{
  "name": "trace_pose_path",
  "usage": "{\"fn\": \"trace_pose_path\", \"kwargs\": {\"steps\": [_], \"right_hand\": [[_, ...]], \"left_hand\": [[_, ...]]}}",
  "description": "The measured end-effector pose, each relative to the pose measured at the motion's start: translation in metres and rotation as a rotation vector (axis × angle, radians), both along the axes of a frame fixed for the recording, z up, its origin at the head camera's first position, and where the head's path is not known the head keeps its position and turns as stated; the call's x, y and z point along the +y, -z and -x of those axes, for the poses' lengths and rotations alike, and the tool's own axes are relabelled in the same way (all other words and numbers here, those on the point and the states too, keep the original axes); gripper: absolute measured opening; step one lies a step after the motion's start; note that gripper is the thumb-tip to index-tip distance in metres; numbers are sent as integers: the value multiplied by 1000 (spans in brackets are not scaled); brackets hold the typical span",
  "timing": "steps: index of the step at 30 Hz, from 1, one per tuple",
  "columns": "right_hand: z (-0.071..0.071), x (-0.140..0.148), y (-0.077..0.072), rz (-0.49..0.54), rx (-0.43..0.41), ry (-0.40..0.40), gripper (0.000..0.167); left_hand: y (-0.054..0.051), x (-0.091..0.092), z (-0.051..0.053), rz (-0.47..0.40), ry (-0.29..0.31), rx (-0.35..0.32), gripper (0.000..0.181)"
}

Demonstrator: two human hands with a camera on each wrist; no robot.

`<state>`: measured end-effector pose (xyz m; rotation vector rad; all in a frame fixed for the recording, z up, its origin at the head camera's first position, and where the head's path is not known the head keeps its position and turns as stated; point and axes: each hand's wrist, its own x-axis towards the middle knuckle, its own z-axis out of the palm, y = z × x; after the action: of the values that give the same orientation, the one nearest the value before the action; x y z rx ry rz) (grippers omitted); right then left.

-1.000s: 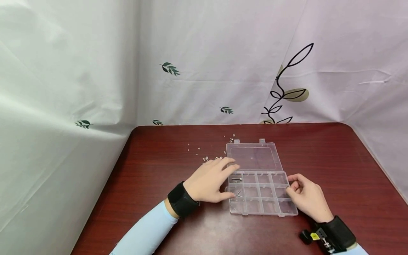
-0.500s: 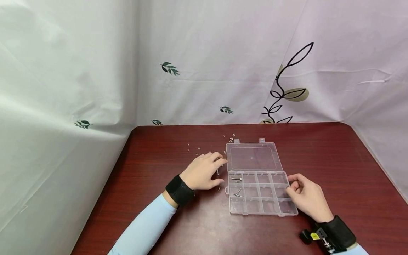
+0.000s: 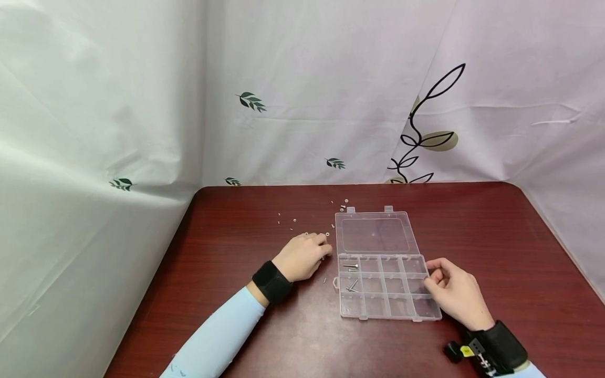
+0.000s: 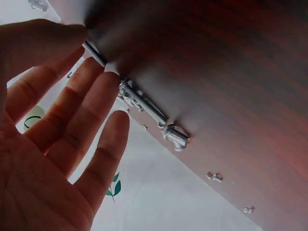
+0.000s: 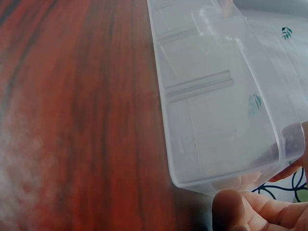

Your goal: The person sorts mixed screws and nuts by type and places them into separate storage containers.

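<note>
A clear plastic compartment box [image 3: 399, 303] lies on the table with its lid [image 3: 375, 233] folded back flat. Silver screws [image 3: 351, 265] sit in its left compartments. My left hand [image 3: 300, 257] is left of the box, over a scattering of small hardware. In the left wrist view its thumb and index finger pinch a long threaded screw [image 4: 95, 54], while the other fingers are spread. More screws [image 4: 154, 111] lie beyond the fingertips. My right hand [image 3: 456, 294] holds the box at its right side, thumb [image 5: 228, 209] against the wall and fingers partly hidden behind.
Small nuts [image 3: 327, 234] and tiny screws lie scattered on the dark red table [image 3: 236, 226] left of and behind the box. A pale patterned cloth [image 3: 302, 105] hangs along the table's back and sides.
My left hand has drawn back from above the box's left compartments to the table beside it, and its thumb and fingers have closed together. The right hand and the box have stayed still.
</note>
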<state>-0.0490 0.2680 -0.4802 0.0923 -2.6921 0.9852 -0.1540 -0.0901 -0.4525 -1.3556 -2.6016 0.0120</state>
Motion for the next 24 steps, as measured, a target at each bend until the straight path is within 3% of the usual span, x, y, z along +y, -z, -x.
{"fn": "trace_pose_path", "kwargs": {"steps": [9, 24], "right_hand": [[1, 1, 1, 1, 5, -2, 26], [2, 1, 3, 3, 2, 5, 27]], "left_hand": [[2, 1, -2, 22, 3, 14, 16], [5, 2, -5, -20, 13, 29, 10]]}}
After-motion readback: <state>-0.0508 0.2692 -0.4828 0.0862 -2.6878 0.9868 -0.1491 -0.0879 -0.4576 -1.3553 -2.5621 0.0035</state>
